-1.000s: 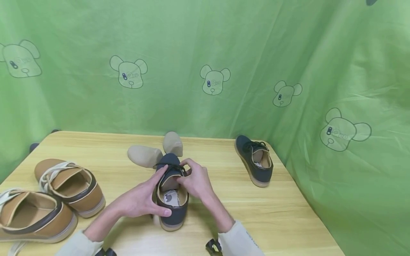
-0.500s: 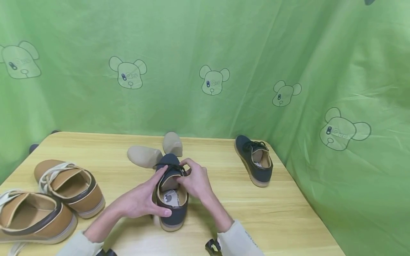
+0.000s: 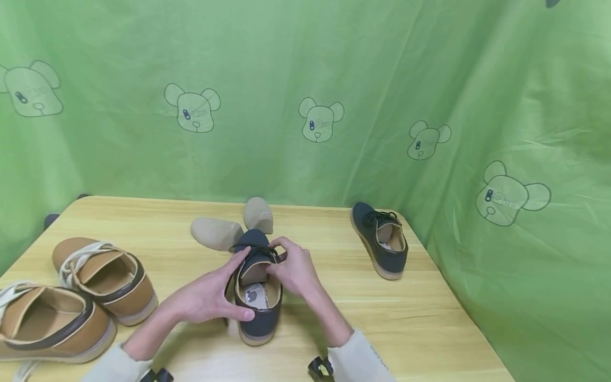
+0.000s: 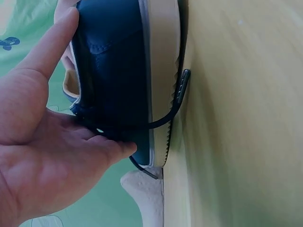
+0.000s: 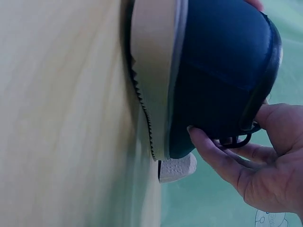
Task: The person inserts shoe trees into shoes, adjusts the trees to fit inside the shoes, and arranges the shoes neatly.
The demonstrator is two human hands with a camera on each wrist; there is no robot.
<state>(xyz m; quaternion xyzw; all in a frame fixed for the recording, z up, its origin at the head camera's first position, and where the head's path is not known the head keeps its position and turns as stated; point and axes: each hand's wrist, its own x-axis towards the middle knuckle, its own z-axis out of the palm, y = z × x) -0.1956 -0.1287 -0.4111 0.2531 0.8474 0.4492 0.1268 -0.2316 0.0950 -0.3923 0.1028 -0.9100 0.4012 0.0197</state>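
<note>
We see two brown shoes (image 3: 95,265) with pale laces at the lower left of the frame. Left of centre, the left hand (image 3: 202,298) has its grip spread wide, holding the navy shoe (image 3: 262,321) between a thumb on the heel and fingers beside the lacing. That shoe stands upright on the counter (image 3: 410,318), at lower centre; two beige inserts (image 3: 217,233) lie just beyond its toe. Next, the right hand (image 3: 292,268) pinches its right collar edge, grip nearly closed, thumb inside the opening. Well apart, at centre right, we find the second dark shoe (image 3: 379,241).
</note>
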